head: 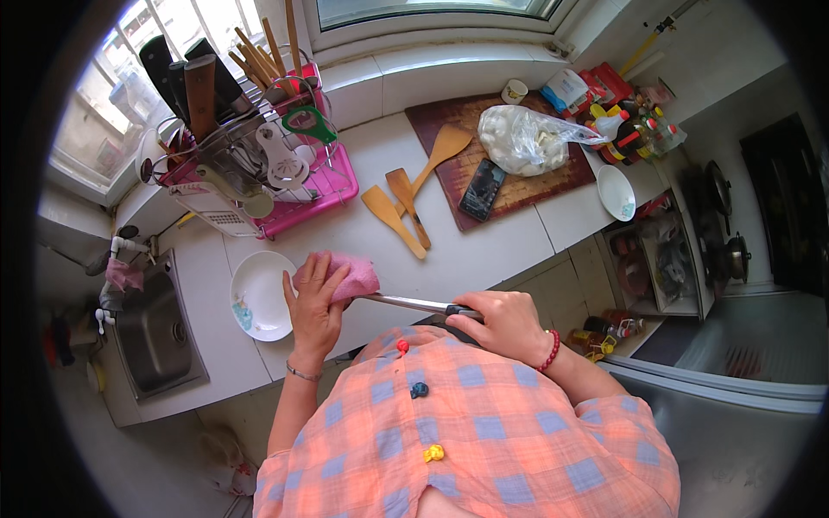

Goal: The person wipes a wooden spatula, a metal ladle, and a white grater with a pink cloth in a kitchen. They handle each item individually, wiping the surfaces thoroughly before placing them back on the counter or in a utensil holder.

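My left hand [316, 307] presses a pink cloth [357, 275] around the far end of a long metal kitchen utensil [411, 302]. Cloth and fingers hide that end, so its kind cannot be told. The black handle of the utensil is gripped by my right hand [508, 324], close in front of my body. Just left of the cloth, a white plate [264, 294] with a floral pattern lies on the counter. Beyond the utensil are three wooden turners, one light [393, 220], one darker [409, 201] and one reaching onto the cutting board [447, 152].
A pink dish rack [343, 175] with knives and chopsticks stands at the back left, near a steel sink [152, 330]. On the wooden cutting board [537, 188] lie a phone [482, 190] and a plastic bag [528, 139]. A small white dish [615, 192] sits by sauce bottles [631, 139].
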`<state>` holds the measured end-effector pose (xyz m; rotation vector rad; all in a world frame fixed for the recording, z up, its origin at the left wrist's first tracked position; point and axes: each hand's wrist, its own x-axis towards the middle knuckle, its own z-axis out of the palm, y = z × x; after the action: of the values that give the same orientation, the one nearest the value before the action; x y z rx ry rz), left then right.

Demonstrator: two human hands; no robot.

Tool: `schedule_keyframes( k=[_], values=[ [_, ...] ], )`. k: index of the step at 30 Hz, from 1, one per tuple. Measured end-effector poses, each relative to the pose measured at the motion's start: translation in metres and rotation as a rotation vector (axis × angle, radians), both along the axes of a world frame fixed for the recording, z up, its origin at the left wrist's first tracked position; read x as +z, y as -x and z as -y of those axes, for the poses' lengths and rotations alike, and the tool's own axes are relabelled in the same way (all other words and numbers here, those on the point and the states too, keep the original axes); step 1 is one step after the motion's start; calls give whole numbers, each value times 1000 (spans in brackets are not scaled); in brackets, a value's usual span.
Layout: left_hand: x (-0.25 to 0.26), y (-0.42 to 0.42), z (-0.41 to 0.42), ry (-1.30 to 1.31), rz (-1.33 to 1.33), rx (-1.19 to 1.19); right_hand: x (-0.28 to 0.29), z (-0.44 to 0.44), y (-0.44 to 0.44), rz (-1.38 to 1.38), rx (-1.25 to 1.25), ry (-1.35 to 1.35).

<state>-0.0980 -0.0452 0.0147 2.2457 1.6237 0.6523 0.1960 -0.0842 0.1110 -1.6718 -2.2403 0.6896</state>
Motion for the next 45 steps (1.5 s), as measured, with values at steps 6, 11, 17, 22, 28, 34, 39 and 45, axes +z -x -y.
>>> schedule_keyframes(
  k=[6,11,17,22,28,34,39,45],
  values=[
    [-6,4,-15,-92,14,133,-3,2,2,-38,4,-170],
    [-8,4,-26,-142,69,222,2,0,3,-56,-8,-209],
    [0,7,-34,-26,506,294,4,0,2,-45,-9,-229],
    [-33,30,-37,350,1148,451,1,2,-2,-54,1,-220],
    [-28,47,-32,559,1959,369,7,-1,2,-163,-50,-178],
    [-36,51,-14,780,2271,16,1,-1,9,-310,-68,-45],
    [-23,40,-7,649,2270,-125,-13,3,10,-328,-58,125],
    [-13,51,-10,549,2208,-59,-13,6,14,-259,-27,142]
  ],
)
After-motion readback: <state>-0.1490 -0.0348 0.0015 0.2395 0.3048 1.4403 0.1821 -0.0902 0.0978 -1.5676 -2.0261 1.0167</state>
